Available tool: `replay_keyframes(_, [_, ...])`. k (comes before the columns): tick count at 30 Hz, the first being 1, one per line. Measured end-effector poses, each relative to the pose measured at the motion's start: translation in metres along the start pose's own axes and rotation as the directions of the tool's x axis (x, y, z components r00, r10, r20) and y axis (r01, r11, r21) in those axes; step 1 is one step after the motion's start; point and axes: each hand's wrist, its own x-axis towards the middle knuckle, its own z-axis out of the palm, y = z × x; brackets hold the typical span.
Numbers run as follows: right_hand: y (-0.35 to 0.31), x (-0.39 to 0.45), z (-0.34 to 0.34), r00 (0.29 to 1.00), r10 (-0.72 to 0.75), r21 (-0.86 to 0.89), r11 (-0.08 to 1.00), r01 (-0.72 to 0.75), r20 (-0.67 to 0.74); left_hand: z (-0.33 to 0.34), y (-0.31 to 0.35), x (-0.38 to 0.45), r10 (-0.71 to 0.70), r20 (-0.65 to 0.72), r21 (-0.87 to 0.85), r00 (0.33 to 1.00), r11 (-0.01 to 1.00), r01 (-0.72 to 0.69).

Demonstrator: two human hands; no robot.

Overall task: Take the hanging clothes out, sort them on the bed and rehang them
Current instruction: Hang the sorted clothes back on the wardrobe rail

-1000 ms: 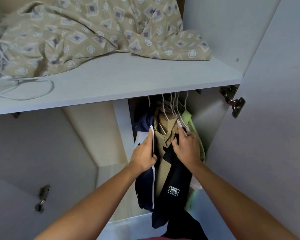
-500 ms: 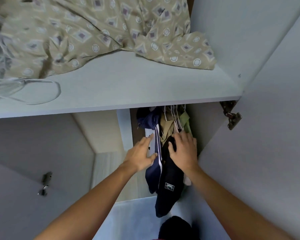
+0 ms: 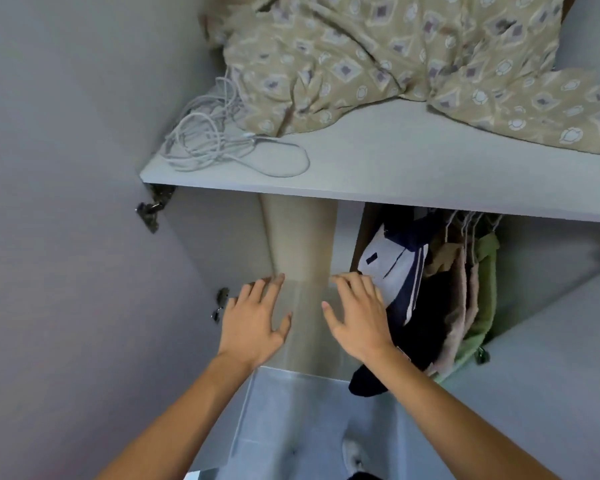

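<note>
1. Hanging clothes (image 3: 426, 292) remain on white wire hangers (image 3: 466, 225) at the wardrobe's right, under the shelf (image 3: 378, 168).
2. Left hand (image 3: 253, 320): fingers spread, holding nothing.
3. Right hand (image 3: 357, 317): fingers spread, empty, just beside the navy-and-white jacket (image 3: 394, 268).
4. Step judged: removal not begun; next move calls for gripping hangers and lifting them off.

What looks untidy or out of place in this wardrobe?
On the upper shelf, a patterned beige cloth lies crumpled, not folded, beside a tangled white cable. Below, the hanging clothes are crowded together at the right.
</note>
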Motion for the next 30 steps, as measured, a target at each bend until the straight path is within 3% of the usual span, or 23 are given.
replay_keyframes(5, [-0.060,0.012,0.023,0.953,-0.285,0.159,0.950,0.267,0.099,-0.024,-0.030,-0.064,-0.245,-0.086,0.034,0.966,0.968,0.248])
replay_keyframes(9, [-0.108,0.002,0.034,0.851,-0.499,0.328,0.841,0.430,0.164,-0.036,-0.026,-0.141,-0.497,-0.158,-0.055,0.853,0.867,0.495])
replay_keyframes(13, [-0.171,-0.030,0.036,0.700,-0.698,0.476,0.673,0.566,0.153,-0.049,-0.019,-0.235,-0.721,-0.207,-0.114,0.661,0.689,0.716])
replay_keyframes(17, [-0.239,-0.084,0.040,0.494,-0.845,0.609,0.504,0.612,0.203,-0.064,-0.016,-0.334,-0.861,-0.270,-0.135,0.431,0.477,0.868])
replay_keyframes(20, [-0.289,-0.131,0.051,0.345,-0.911,0.658,0.403,0.636,0.225,-0.069,-0.019,-0.407,-0.911,-0.304,-0.164,0.279,0.339,0.927])
replay_keyframes(24, [-0.362,-0.195,0.067,0.196,-0.953,0.685,0.301,0.663,0.229,-0.070,-0.029,-0.501,-0.948,-0.312,-0.219,0.060,0.133,0.967])
replay_keyframes(30, [-0.488,-0.298,0.082,0.012,-0.985,0.720,0.134,0.681,0.172,-0.087,-0.049,-0.633,-0.932,-0.326,-0.224,-0.159,-0.087,0.971])
